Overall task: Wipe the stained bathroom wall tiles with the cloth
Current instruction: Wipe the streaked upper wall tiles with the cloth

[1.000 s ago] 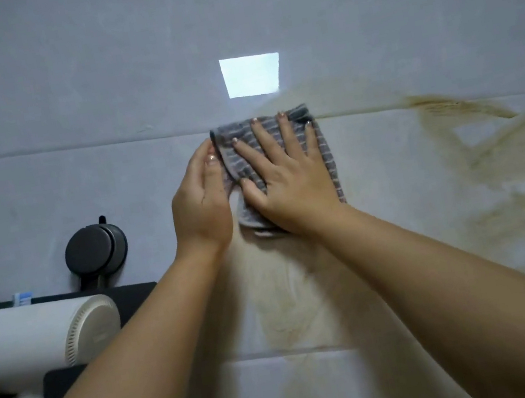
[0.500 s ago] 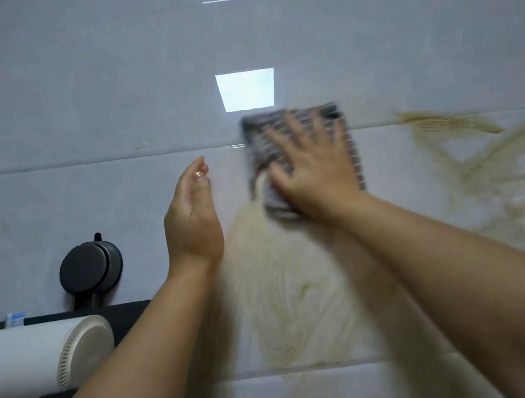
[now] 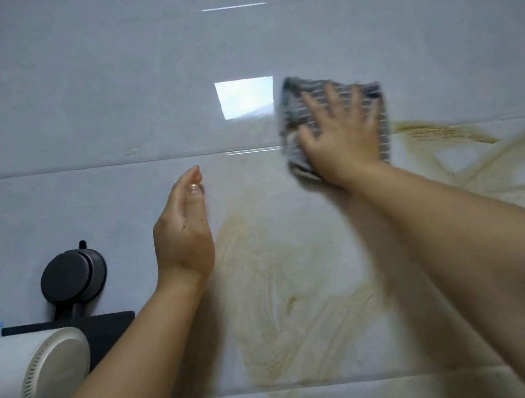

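Note:
A folded grey striped cloth [image 3: 296,108] lies flat against the pale glossy wall tiles [image 3: 65,110], just right of a bright window reflection. My right hand [image 3: 342,135] presses on it with fingers spread and straight. My left hand [image 3: 185,232] hovers edge-on by the wall to the left, fingers straight and together, holding nothing. Brownish-yellow smears [image 3: 277,293] spread over the tile below the cloth. Darker brown streaks [image 3: 444,133] run along the grout line and across the tile to the right.
A black round suction holder [image 3: 71,281] sticks to the wall at lower left above a black shelf [image 3: 111,323]. A white cylindrical appliance [image 3: 29,371] lies on it. A horizontal grout line [image 3: 41,173] crosses the wall.
My right hand slid the cloth rightward and slightly up along the grout line. My left hand let go of the cloth's edge and stayed behind, off the cloth.

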Available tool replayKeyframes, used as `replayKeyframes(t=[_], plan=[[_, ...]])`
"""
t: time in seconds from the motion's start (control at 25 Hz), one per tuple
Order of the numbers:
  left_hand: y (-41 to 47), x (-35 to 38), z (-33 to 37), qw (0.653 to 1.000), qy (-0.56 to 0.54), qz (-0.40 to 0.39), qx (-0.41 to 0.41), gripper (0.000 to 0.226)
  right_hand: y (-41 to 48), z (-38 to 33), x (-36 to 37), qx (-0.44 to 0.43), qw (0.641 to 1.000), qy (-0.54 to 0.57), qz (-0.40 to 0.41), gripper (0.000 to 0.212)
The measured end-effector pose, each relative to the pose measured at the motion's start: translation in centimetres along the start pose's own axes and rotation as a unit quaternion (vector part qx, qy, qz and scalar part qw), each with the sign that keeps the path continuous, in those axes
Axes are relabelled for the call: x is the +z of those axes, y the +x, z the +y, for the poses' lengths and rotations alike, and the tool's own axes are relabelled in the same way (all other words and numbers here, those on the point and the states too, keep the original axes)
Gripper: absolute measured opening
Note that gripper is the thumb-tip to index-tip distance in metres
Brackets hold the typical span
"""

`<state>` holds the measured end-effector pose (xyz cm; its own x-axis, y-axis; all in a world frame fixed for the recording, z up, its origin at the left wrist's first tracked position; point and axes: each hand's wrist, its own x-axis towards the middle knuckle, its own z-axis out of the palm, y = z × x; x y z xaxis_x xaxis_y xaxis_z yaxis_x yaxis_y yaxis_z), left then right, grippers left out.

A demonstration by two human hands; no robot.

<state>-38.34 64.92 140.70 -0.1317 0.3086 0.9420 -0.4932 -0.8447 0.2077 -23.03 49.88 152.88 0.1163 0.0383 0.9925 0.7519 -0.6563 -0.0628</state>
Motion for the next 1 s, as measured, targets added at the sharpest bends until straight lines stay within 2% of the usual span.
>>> replayKeyframes(t=[0.08,0.12,0.2,0.28,0.32,0.4,0.44,0.48,0.56,0.64,0.68,0.76,0.8,0.88,1.0], plan=[[0.5,-0.3,0.1,0.998,-0.054,-0.003,-0.031,0.043,-0.9,0.7,-0.3,0.056,0.998,0.005,-0.005,0.061],[0.9,-0.4,0.2,0.994,-0.095,0.004,-0.051,0.039,-2.4,-1.2,0.0,0.033,0.999,0.007,-0.005,0.061],[1.6,-0.6,0.9,0.980,-0.175,0.023,-0.093,0.032,-6.5,-6.0,1.4,-0.102,0.995,0.008,-0.012,0.061],[2.0,-1.1,1.5,0.972,-0.200,0.033,-0.118,0.031,-8.5,-8.1,2.4,-0.215,0.977,0.002,-0.012,0.060],[1.9,-1.4,1.7,0.975,-0.182,0.039,-0.122,0.032,-7.8,-7.9,2.2,-0.212,0.977,0.001,-0.012,0.060],[1.3,-2.2,1.8,0.981,-0.133,0.068,-0.126,0.034,-7.1,-7.3,1.7,-0.129,0.991,0.014,-0.020,0.059],[0.9,-2.6,1.8,0.982,-0.118,0.080,-0.126,0.035,-8.1,-7.4,2.0,-0.117,0.993,0.018,-0.016,0.059],[0.6,-2.9,1.8,0.983,-0.107,0.086,-0.126,0.036,-10.0,-7.9,2.7,-0.145,0.989,0.021,-0.002,0.060],[-0.3,-3.4,2.0,0.985,-0.082,0.082,-0.129,0.038,-14.8,-9.3,3.4,-0.266,0.964,0.015,-0.002,0.060],[-1.7,-3.8,2.2,0.985,-0.065,0.079,-0.138,0.038,-15.1,-8.7,3.7,-0.314,0.949,0.003,0.000,0.060],[-2.3,-3.9,2.3,0.986,-0.053,0.075,-0.139,0.039,-13.5,-8.1,3.4,-0.291,0.957,-0.003,0.002,0.061],[-3.4,-4.4,2.4,0.989,-0.023,0.072,-0.130,0.042,-11.5,-7.7,2.8,-0.187,0.982,0.008,-0.012,0.061],[-3.9,-4.6,2.5,0.989,-0.018,0.074,-0.128,0.043,-12.3,-8.1,3.0,-0.171,0.985,0.012,-0.003,0.061],[-4.7,-4.8,2.4,0.988,-0.020,0.075,-0.131,0.044,-17.5,-9.8,4.0,-0.232,0.972,0.039,0.016,0.061],[-6.0,-5.1,2.1,0.988,-0.004,0.058,-0.145,0.044,-25.0,-10.1,4.8,-0.387,0.921,0.045,-0.003,0.060]])
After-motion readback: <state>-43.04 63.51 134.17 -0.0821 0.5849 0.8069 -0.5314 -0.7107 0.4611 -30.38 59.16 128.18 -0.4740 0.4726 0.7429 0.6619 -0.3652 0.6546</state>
